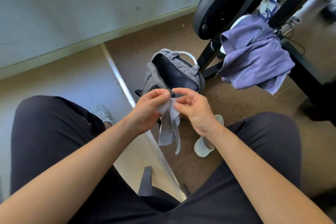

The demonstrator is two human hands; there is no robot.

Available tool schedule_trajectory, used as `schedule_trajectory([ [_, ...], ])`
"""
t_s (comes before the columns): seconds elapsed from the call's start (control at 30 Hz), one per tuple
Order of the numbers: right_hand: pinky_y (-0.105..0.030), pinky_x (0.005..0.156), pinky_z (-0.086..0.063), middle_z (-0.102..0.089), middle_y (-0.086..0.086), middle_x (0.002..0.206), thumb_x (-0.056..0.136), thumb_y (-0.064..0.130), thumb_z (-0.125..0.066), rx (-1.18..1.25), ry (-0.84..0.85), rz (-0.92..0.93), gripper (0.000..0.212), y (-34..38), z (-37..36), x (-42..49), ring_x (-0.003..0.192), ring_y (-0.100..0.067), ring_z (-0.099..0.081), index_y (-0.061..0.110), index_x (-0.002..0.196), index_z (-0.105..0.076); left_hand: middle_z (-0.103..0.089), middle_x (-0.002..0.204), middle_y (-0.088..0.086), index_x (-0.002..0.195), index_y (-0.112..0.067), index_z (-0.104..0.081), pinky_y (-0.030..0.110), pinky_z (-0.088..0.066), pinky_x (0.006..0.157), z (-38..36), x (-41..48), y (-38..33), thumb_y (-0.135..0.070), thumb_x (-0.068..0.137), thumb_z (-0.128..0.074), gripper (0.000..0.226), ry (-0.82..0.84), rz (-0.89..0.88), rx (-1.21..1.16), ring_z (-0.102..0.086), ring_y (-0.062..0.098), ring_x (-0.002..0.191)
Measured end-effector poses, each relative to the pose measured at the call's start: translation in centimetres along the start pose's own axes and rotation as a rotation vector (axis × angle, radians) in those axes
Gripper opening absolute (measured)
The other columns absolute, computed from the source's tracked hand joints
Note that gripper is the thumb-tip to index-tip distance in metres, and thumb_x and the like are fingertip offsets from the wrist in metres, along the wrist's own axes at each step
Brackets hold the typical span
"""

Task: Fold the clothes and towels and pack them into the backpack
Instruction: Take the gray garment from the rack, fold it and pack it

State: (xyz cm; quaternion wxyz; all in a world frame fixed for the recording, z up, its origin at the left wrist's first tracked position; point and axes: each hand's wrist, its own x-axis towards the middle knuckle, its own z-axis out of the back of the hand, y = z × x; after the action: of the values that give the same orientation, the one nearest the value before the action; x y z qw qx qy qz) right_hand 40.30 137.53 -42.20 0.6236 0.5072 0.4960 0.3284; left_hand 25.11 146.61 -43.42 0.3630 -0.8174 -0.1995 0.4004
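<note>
Big purple terry towel (254, 56) is slung loose over the black steel rack (300, 71), well off to my right. One corner hangs low, and I reckon a careless tug drags it onto the floor. The grey fabric backpack (193, 73) stands open just beyond my hands, but its soft mouth sags, so stuffing might tip it. Small thin grey cloth (170, 127) dangles between my knees. My left hand (147, 112) and right hand (196, 109) both pinch its top edge with fingertips only, so it could slip free mid-fold.

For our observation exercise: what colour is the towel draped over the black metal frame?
The towel is plain purple, shown in the head view.
</note>
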Motion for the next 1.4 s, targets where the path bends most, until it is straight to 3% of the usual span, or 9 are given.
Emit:
schedule_trajectory([
  [0.13, -0.03, 0.088, -0.058, -0.074, -0.018, 0.109, 0.089, -0.018, -0.053, -0.028, 0.054, 0.043, 0.041, 0.0, 0.1, 0.0, 0.102, -0.024, -0.072, 0.001, 0.123, -0.067, -0.07, 0.095, 0.007, 0.097, -0.016, -0.071, 0.041, -0.052, 0.095, 0.0, 0.0, -0.1, -0.011, 0.099, -0.063, 0.009, 0.016, -0.003, -0.039, -0.066, 0.023, 0.094],
  [0.3, -0.033, 0.089, -0.058, -0.073, -0.009, 0.097, 0.082, -0.006, -0.075, -0.167, 0.022, 0.212, 0.023, -0.2, 0.1, -0.2, 0.096, -0.021, -0.072, 0.001, 0.103, -0.069, -0.073, 0.105, 0.008, 0.113, -0.011, -0.068, 0.029, -0.059, 0.084, 0.2, 0.0, -0.3, 0.01, 0.082, -0.068, 0.038, 0.095, -0.007, -0.15, -0.071, 0.021, 0.099],
  [0.47, -0.032, 0.085, -0.059, -0.072, -0.006, 0.093, 0.083, 0.003, -0.079, -0.298, -0.038, 0.314, 0.013, -0.2, 0.7, 0.3, 0.092, -0.019, -0.073, 0.003, 0.095, -0.073, -0.074, 0.119, 0.013, 0.117, -0.01, -0.067, 0.039, -0.054, 0.103, 0.3, -0.2, -0.3, 0.019, 0.081, -0.065, 0.045, 0.117, -0.044, -0.068, -0.071, 0.025, 0.11],
  [0.63, -0.03, 0.088, -0.06, -0.069, -0.003, 0.102, 0.085, -0.001, -0.075, -0.388, 0.029, 0.369, 0.016, 0.1, 0.6, 0.0, 0.099, -0.015, -0.072, 0.002, 0.101, -0.073, -0.077, 0.104, 0.012, 0.116, -0.009, -0.066, 0.029, -0.061, 0.082, 0.4, -0.1, -0.4, 0.01, 0.08, -0.07, 0.041, 0.065, -0.032, -0.121, -0.075, 0.023, 0.097],
  [0.77, -0.031, 0.082, -0.061, -0.067, -0.001, 0.096, 0.084, 0.003, -0.077, -0.466, 0.006, 0.41, 0.011, 0.3, 0.8, 0.0, 0.093, -0.014, -0.07, 0.005, 0.094, -0.072, -0.077, 0.101, 0.011, 0.117, -0.008, -0.065, 0.027, -0.06, 0.076, 0.3, -0.3, -0.5, 0.013, 0.085, -0.066, 0.038, 0.081, -0.03, -0.133, -0.076, 0.022, 0.091],
  [0.97, -0.015, 0.076, -0.048, -0.058, 0.001, 0.101, 0.081, 0.01, -0.082, -0.598, -0.026, 0.456, 0.01, 0.5, 1.2, -0.2, 0.093, -0.009, -0.059, 0.014, 0.087, -0.074, -0.08, 0.095, 0.008, 0.111, -0.01, -0.067, 0.026, -0.059, 0.069, 0.7, -0.3, -0.9, 0.013, 0.085, -0.069, 0.034, 0.004, -0.103, 0.04, -0.077, 0.018, 0.081],
  [1.13, -0.017, 0.095, -0.046, -0.067, 0.008, 0.116, 0.084, 0.016, -0.079, -0.588, -0.007, 0.417, 0.01, 0.4, 1.1, 0.0, 0.117, -0.008, -0.057, 0.017, 0.091, -0.073, -0.079, 0.104, 0.016, 0.106, -0.014, -0.073, 0.039, -0.052, 0.082, 0.4, -0.6, -0.5, 0.001, 0.081, -0.078, 0.03, 0.04, -0.116, 0.086, -0.075, 0.026, 0.087],
  [1.3, -0.019, 0.08, -0.051, -0.066, 0.004, 0.089, 0.092, 0.019, -0.072, -0.51, 0.051, 0.266, 0.011, 0.4, 0.9, 0.3, 0.091, -0.01, -0.064, 0.013, 0.094, -0.063, -0.078, 0.11, 0.015, 0.109, -0.012, -0.071, 0.037, -0.056, 0.084, 0.3, -0.7, -0.5, -0.002, 0.086, -0.073, 0.025, 0.046, -0.119, 0.107, -0.076, 0.026, 0.095],
  [1.4, -0.022, 0.073, -0.051, -0.063, 0.004, 0.085, 0.094, 0.019, -0.068, -0.539, 0.039, 0.245, 0.01, 0.3, 1.1, 0.5, 0.083, -0.01, -0.062, 0.014, 0.095, -0.06, -0.077, 0.117, 0.012, 0.116, -0.014, -0.07, 0.047, -0.051, 0.1, 0.4, -0.6, -0.2, 0.001, 0.095, -0.066, 0.026, 0.087, -0.142, 0.171, -0.071, 0.034, 0.115],
])
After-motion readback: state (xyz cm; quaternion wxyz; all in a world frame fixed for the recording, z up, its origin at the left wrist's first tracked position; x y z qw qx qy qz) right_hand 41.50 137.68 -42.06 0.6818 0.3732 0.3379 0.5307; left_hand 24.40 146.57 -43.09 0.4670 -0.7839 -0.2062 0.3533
